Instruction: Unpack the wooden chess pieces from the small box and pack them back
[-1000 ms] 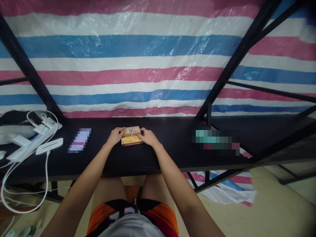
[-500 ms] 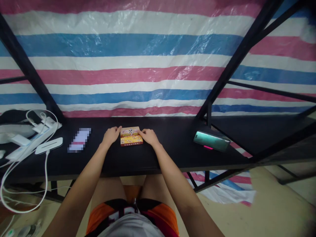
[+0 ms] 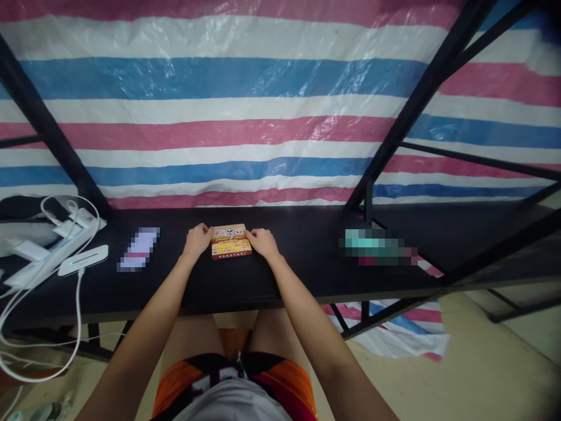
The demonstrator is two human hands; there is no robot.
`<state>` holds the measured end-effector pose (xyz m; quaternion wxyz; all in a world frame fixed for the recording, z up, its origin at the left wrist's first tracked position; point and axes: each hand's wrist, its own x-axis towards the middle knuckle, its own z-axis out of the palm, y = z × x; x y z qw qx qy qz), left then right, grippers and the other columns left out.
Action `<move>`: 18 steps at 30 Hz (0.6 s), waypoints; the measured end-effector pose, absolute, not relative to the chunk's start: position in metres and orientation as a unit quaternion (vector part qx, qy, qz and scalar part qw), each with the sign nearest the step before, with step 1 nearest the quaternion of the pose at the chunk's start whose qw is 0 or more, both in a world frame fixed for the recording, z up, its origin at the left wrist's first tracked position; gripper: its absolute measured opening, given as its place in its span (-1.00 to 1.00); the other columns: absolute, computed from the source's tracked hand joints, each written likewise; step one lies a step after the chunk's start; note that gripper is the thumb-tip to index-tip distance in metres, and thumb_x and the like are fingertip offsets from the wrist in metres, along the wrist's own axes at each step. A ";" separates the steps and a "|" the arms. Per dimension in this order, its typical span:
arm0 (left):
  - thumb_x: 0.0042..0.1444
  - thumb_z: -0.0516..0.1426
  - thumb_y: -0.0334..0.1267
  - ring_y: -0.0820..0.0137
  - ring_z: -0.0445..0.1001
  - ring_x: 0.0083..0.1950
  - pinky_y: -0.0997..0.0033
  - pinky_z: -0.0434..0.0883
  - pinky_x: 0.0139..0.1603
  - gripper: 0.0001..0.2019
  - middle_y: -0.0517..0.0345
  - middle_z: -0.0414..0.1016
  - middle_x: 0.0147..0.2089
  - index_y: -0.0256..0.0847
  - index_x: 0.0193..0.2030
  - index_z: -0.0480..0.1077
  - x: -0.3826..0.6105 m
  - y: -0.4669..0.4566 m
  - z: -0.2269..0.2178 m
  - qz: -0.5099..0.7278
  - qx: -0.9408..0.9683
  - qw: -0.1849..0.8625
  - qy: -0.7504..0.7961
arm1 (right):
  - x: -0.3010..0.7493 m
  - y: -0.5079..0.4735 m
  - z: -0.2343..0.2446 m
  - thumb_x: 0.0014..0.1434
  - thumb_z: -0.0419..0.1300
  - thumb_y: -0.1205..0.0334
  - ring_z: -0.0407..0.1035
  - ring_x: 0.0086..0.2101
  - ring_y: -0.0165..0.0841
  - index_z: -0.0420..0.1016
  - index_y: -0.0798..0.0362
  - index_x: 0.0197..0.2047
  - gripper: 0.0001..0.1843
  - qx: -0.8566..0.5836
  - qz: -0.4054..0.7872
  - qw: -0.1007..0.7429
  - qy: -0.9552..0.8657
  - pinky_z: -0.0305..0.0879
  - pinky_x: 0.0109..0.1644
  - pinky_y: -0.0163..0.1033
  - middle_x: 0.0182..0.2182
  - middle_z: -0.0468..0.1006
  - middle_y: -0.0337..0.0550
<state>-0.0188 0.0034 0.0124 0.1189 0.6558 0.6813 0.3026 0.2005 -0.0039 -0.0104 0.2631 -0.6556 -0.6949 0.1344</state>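
A small Chinese chess box (image 3: 232, 242), orange and yellow with printed lettering, lies flat on the black desk (image 3: 245, 286). My left hand (image 3: 198, 240) is at its left side, fingers curled and the thumb against the upper left edge. At the right side, my right hand (image 3: 262, 242) holds it with the thumb on the upper right edge. The box sits between both hands, its lid on. The other fingertips are partly hidden by the hands.
To the left lie a pixelated phone (image 3: 139, 249), a white flat device (image 3: 83, 260) and a power strip (image 3: 56, 251) with looping white cables. A blurred-out green object (image 3: 372, 244) is at the right. Black metal frame bars (image 3: 381, 152) slant up before a striped plastic sheet (image 3: 236, 134).
The view has shifted very slightly. Both hands stay on the sides of the Chinese chess box, which has not visibly moved on the desk.
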 end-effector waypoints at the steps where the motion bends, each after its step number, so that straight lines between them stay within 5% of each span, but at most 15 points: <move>1: 0.11 0.02 -0.09 0.18 0.50 -0.23 0.34 0.31 -0.22 -0.71 -0.05 0.56 -0.35 -0.21 -0.39 0.47 -0.020 0.003 0.013 0.285 0.661 0.121 0.683 | 0.200 -0.004 -0.011 0.21 -0.03 -0.14 0.43 -0.30 -0.25 0.60 0.00 -0.33 -0.51 -0.654 0.136 0.260 -0.697 0.11 -0.31 -0.31 -0.36 0.59 -0.04; 10: 0.14 -0.03 -0.03 0.34 0.48 -0.46 0.44 0.36 -0.38 -0.62 0.09 0.51 -0.54 -0.22 -0.46 0.47 -0.021 0.003 0.011 0.417 0.648 0.160 0.617 | 0.201 -0.003 -0.009 0.22 -0.01 -0.08 0.23 -0.53 -0.41 0.48 0.03 -0.56 -0.50 -0.624 0.120 0.379 -0.673 -0.01 -0.41 -0.32 -0.58 0.48 -0.17; 18: 0.13 0.02 -0.05 0.34 0.53 -0.34 0.44 0.44 -0.30 -0.65 0.09 0.57 -0.37 -0.27 -0.27 0.51 -0.016 -0.002 0.014 0.537 0.635 0.174 0.526 | 0.201 -0.004 -0.005 0.20 0.00 -0.12 0.11 -0.57 -0.49 0.45 0.11 -0.57 -0.46 -0.554 0.150 0.536 -0.619 0.03 -0.41 -0.36 -0.66 0.33 -0.29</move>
